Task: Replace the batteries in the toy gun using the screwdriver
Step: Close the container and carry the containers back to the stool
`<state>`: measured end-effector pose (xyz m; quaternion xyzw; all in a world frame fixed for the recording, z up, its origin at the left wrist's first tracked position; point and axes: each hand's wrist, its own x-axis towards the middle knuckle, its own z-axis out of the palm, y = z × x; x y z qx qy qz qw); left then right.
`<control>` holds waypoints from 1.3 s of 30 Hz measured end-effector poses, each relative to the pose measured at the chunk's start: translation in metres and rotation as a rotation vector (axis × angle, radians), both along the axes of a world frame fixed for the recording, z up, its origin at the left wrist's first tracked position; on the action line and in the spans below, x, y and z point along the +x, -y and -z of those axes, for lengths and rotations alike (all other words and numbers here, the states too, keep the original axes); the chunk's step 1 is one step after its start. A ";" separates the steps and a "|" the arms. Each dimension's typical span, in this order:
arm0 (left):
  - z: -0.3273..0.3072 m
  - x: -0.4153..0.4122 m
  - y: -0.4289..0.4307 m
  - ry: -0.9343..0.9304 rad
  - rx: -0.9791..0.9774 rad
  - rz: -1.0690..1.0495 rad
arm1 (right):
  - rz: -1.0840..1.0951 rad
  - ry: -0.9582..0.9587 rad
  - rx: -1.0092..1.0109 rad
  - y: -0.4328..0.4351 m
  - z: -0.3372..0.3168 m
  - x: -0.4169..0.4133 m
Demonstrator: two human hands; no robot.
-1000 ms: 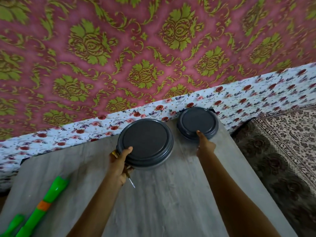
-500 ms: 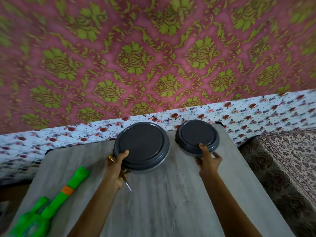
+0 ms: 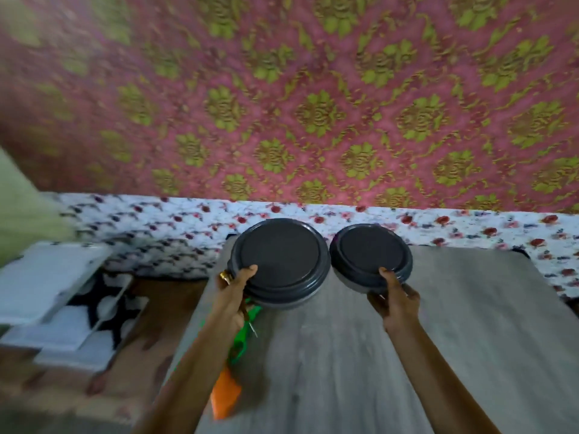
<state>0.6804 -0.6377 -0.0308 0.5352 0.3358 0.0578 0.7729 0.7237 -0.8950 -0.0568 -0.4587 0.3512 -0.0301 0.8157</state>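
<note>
My left hand [image 3: 233, 292] holds a screwdriver [image 3: 250, 321] with a yellow handle, its metal tip pointing down at the table. The thumb of that hand presses on the lid of a large dark round container [image 3: 282, 261]. My right hand [image 3: 394, 299] grips the near rim of a smaller dark round container [image 3: 369, 255], thumb on its lid. The green toy gun [image 3: 242, 343] with an orange band lies on the grey wooden table [image 3: 407, 371], mostly hidden under my left forearm. No batteries are visible.
The two containers stand side by side at the table's back edge, the large one at the back left corner. A floral cloth [image 3: 470, 227] and a red-and-green patterned hanging lie beyond. White flat objects [image 3: 47, 277] sit on the floor to the left.
Both containers and my hands have moved left along the table's back edge. My left forearm now lies over the toy gun. My right hand's fingers have wrapped around the small container's rim.
</note>
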 end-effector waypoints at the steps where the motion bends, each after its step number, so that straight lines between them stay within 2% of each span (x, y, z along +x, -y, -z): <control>1: -0.001 -0.007 -0.018 0.010 0.013 -0.035 | -0.027 0.003 0.012 -0.017 -0.001 -0.003; 9: -0.017 -0.047 -0.111 0.006 0.005 -0.219 | -0.237 0.029 0.027 -0.105 -0.008 -0.004; 14: -0.021 -0.069 -0.137 0.019 0.009 -0.362 | -0.348 0.037 0.051 -0.144 -0.009 0.005; 20: -0.022 -0.093 -0.169 -0.014 -0.015 -0.476 | -0.415 -0.039 0.017 -0.193 -0.008 0.007; 28: -0.017 -0.126 -0.242 0.039 -0.006 -0.563 | -0.512 -0.014 0.022 -0.286 -0.005 -0.005; 34: 0.000 -0.156 -0.347 0.045 -0.044 -0.591 | -0.595 -0.054 -0.092 -0.387 0.015 -0.030; 39: 0.007 -0.193 -0.445 0.006 -0.074 -0.581 | -0.639 -0.237 -0.088 -0.492 0.017 -0.079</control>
